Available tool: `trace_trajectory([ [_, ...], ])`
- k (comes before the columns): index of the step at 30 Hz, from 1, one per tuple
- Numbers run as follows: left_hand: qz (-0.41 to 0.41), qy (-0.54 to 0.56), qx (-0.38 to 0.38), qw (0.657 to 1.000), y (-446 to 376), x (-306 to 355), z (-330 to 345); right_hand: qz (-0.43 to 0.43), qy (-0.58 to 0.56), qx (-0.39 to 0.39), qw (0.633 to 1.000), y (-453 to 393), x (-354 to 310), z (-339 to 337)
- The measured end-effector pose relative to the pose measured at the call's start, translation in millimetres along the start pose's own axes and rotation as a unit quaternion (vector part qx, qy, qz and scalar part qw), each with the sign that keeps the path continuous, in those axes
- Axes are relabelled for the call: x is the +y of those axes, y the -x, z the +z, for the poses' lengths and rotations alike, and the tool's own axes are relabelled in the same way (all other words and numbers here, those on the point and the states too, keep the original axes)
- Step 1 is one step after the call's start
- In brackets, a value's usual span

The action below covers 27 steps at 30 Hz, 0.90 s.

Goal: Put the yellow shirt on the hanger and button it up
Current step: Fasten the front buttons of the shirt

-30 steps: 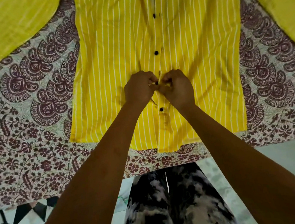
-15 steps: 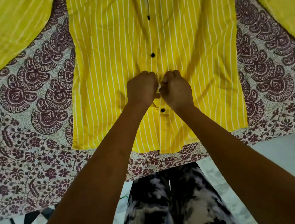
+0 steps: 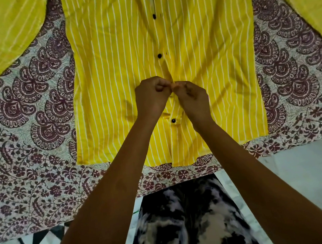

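Note:
The yellow shirt [image 3: 112, 67] with thin white stripes lies flat, front up, on a patterned cloth, sleeves spread to both upper corners. Black buttons run down its middle: one [image 3: 159, 55] above my hands and one [image 3: 173, 120] below them. My left hand [image 3: 150, 97] and my right hand [image 3: 191, 97] meet at the front opening, each pinching an edge of the placket between fingertips. Whatever button lies between my fingers is hidden. The hanger is not in view.
The maroon-and-white printed cloth [image 3: 30, 123] covers the surface under the shirt and ends at a front edge near my legs [image 3: 185, 226]. Pale floor [image 3: 306, 167] shows at the lower right, and a black-and-white tile pattern at the lower left.
Both hands stay at the same spot on the placket. The fingers have loosened from tight fists into a pinch, and the placket above them now gapes slightly.

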<state>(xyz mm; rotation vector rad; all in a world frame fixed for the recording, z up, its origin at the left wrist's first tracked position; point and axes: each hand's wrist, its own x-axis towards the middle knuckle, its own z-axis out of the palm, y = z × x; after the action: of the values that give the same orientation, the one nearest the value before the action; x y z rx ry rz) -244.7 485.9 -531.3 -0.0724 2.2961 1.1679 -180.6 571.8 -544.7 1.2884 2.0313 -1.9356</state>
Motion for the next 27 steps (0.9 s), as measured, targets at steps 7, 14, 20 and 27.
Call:
trace_trajectory([
  [7, -0.022, 0.067, -0.001, 0.998, 6.7, 2.8, -0.8, 0.051, -0.042, 0.019, 0.998, -4.9, -7.2, -7.5],
  [14, 0.012, 0.034, 0.035, 0.999, 7.0, 3.9, 2.9, 0.065, -0.076, 0.025, 0.995, 1.7, -6.9, -6.4],
  [20, 0.034, -0.003, 0.048, 0.998, 7.3, 1.6, 4.7, 0.071, -0.1, 0.023, 0.992, 3.8, -9.4, -7.6],
  [27, 0.057, -0.069, 0.078, 0.993, 9.4, 7.2, 9.0, 0.121, -0.166, 0.007, 0.979, 6.8, -12.3, -9.3],
])
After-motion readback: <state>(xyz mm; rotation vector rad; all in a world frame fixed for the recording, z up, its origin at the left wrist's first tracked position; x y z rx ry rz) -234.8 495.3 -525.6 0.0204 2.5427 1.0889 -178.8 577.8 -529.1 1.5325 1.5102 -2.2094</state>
